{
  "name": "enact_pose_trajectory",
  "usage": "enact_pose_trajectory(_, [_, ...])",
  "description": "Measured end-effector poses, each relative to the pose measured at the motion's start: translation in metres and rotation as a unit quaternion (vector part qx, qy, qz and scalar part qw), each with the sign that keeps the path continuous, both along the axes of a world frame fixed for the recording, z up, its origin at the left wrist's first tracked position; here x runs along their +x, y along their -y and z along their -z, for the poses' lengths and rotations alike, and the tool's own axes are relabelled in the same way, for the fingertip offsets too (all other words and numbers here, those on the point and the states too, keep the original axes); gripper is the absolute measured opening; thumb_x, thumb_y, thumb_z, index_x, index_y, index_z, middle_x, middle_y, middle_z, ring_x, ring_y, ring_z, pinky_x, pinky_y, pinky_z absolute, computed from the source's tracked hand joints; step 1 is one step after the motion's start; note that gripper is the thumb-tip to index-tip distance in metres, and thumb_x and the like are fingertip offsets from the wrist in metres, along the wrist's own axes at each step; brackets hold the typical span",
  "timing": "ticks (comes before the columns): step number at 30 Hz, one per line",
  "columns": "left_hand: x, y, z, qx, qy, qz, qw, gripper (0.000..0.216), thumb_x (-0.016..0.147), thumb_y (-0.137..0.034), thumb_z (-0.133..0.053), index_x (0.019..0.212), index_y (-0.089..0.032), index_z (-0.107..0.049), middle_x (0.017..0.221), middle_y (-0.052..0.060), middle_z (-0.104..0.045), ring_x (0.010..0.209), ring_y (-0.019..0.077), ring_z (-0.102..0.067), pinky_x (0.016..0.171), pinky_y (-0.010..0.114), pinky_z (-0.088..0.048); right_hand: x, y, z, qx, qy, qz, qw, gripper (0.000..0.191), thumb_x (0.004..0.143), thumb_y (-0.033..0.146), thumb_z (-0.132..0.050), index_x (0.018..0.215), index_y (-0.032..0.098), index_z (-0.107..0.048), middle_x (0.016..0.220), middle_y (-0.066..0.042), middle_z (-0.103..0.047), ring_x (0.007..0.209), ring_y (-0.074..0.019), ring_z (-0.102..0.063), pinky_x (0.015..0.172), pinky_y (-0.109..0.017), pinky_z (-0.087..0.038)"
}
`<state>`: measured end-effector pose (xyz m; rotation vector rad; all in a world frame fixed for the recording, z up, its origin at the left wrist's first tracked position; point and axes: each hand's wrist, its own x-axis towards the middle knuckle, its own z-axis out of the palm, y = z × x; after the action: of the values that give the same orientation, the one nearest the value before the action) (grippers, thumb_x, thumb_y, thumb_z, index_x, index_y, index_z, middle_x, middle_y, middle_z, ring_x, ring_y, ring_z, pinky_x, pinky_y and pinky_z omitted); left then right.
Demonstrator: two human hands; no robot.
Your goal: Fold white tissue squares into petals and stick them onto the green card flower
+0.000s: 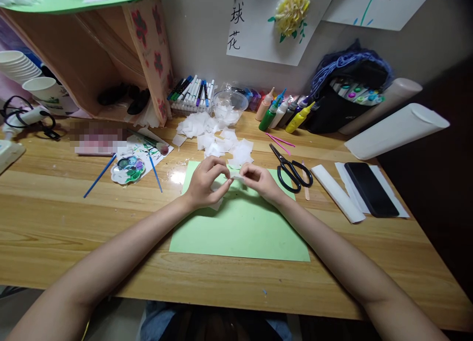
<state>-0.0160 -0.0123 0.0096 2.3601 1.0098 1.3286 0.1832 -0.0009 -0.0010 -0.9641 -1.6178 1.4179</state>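
Both hands meet above a green sheet of paper [240, 232] on the wooden table. Between them is a small piece of white tissue paper [237, 176], partly hidden by the fingers. My left hand [209, 181] pinches its left end between thumb and fingertips. At its right end, my right hand [260, 181] is closed with fingers curled around it. Another white paper piece [217, 204] shows beneath my left hand on the green sheet. Just beyond the hands lies a loose pile of white tissue squares [199, 126], spreading to the sheet's far edge.
Black-handled scissors [290, 168] lie right of the sheet, near a folded white paper strip [338, 193] and a black phone [371, 188]. Paint bottles [283, 112] and a clear bowl [231, 107] stand behind. On the left are a paint palette [128, 170] and brushes [99, 176].
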Motion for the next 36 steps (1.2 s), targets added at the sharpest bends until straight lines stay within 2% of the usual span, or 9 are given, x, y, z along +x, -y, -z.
enact_pose_trajectory(2, [0.0, 0.0, 0.0, 0.032, 0.026, -0.049, 0.998, 0.006, 0.081, -0.023, -0.059, 0.083, -0.02, -0.054, 0.085, 0.005, -0.054, 0.083, 0.0171, -0.053, 0.074, 0.032, -0.047, 0.001, 0.003, -0.004, 0.053, 0.059, -0.086, 0.993, 0.023, 0.077, 0.038, -0.066, 0.071, 0.018, -0.058, 0.076, -0.001, -0.052, 0.071, -0.0132, -0.05, 0.066, -0.027, -0.042])
enact_pose_trajectory(4, [0.0, -0.001, 0.0, 0.058, 0.047, -0.076, 0.994, 0.006, 0.082, -0.022, -0.061, 0.084, -0.02, -0.056, 0.085, 0.004, -0.054, 0.083, 0.0163, -0.054, 0.074, 0.031, -0.047, 0.001, 0.004, -0.005, 0.07, 0.083, -0.119, 0.987, 0.025, 0.08, 0.039, -0.062, 0.068, 0.017, -0.058, 0.075, -0.002, -0.053, 0.071, -0.0135, -0.051, 0.067, -0.028, -0.042])
enact_pose_trajectory(9, [0.0, -0.001, 0.003, 0.073, 0.007, -0.073, 0.995, 0.004, 0.085, -0.024, -0.059, 0.084, -0.021, -0.06, 0.083, 0.003, -0.06, 0.078, 0.0133, -0.058, 0.068, 0.025, -0.048, 0.002, 0.001, 0.003, -0.037, -0.027, -0.002, 0.999, 0.032, 0.081, 0.051, -0.059, 0.084, 0.019, -0.055, 0.07, 0.001, -0.053, 0.06, -0.0109, -0.05, 0.059, -0.025, -0.043])
enact_pose_trajectory(13, [-0.002, 0.0, 0.007, 0.113, -0.071, -0.071, 0.989, 0.01, 0.088, -0.027, -0.055, 0.087, -0.024, -0.065, 0.081, 0.002, -0.065, 0.07, 0.0107, -0.059, 0.06, 0.021, -0.043, 0.0, 0.002, 0.005, -0.043, -0.035, 0.008, 0.998, 0.044, 0.072, 0.062, -0.063, 0.08, 0.019, -0.055, 0.063, 0.002, -0.053, 0.053, -0.0101, -0.048, 0.052, -0.024, -0.041])
enact_pose_trajectory(18, [-0.004, 0.0, 0.009, 0.128, -0.11, -0.02, 0.986, 0.017, 0.09, -0.023, -0.051, 0.095, -0.028, -0.067, 0.081, 0.001, -0.067, 0.065, 0.0096, -0.057, 0.055, 0.022, -0.036, -0.005, 0.007, -0.003, -0.063, -0.001, 0.029, 0.998, 0.038, 0.078, 0.054, -0.061, 0.069, 0.018, -0.058, 0.056, 0.003, -0.051, 0.047, -0.0084, -0.046, 0.047, -0.023, -0.038])
enact_pose_trajectory(25, [0.002, 0.001, 0.001, 0.168, -0.142, -0.075, 0.973, 0.014, 0.084, -0.024, -0.057, 0.093, -0.022, -0.067, 0.086, 0.003, -0.065, 0.064, 0.0109, -0.055, 0.055, 0.024, -0.038, -0.008, 0.007, -0.003, -0.089, -0.043, 0.066, 0.993, 0.033, 0.078, 0.048, -0.064, 0.067, 0.018, -0.055, 0.053, 0.005, -0.047, 0.045, -0.0077, -0.044, 0.043, -0.021, -0.035])
enact_pose_trajectory(28, [0.004, 0.002, 0.001, 0.121, -0.122, -0.079, 0.982, 0.013, 0.084, -0.022, -0.056, 0.092, -0.022, -0.067, 0.088, 0.004, -0.064, 0.067, 0.0114, -0.056, 0.058, 0.024, -0.042, -0.01, 0.008, -0.002, -0.07, -0.035, 0.069, 0.994, 0.032, 0.079, 0.047, -0.063, 0.069, 0.018, -0.056, 0.056, 0.005, -0.049, 0.046, -0.0076, -0.044, 0.045, -0.022, -0.035])
enact_pose_trajectory(32, [0.007, 0.003, 0.004, -0.03, -0.008, -0.053, 0.998, 0.011, 0.084, -0.023, -0.058, 0.092, -0.02, -0.064, 0.095, 0.006, -0.062, 0.083, 0.0141, -0.061, 0.07, 0.026, -0.05, -0.012, 0.01, 0.0, -0.046, -0.012, 0.078, 0.996, 0.029, 0.08, 0.045, -0.062, 0.072, 0.018, -0.057, 0.055, 0.005, -0.049, 0.045, -0.0076, -0.042, 0.045, -0.023, -0.034])
enact_pose_trajectory(36, [0.009, -0.002, 0.01, -0.204, 0.123, -0.018, 0.971, 0.011, 0.079, -0.019, -0.062, 0.09, -0.017, -0.059, 0.085, 0.002, -0.065, 0.073, 0.0111, -0.064, 0.067, 0.023, -0.054, -0.014, 0.011, 0.003, -0.016, 0.024, 0.087, 0.996, 0.027, 0.082, 0.042, -0.061, 0.073, 0.017, -0.057, 0.06, 0.003, -0.05, 0.049, -0.0078, -0.043, 0.047, -0.023, -0.034])
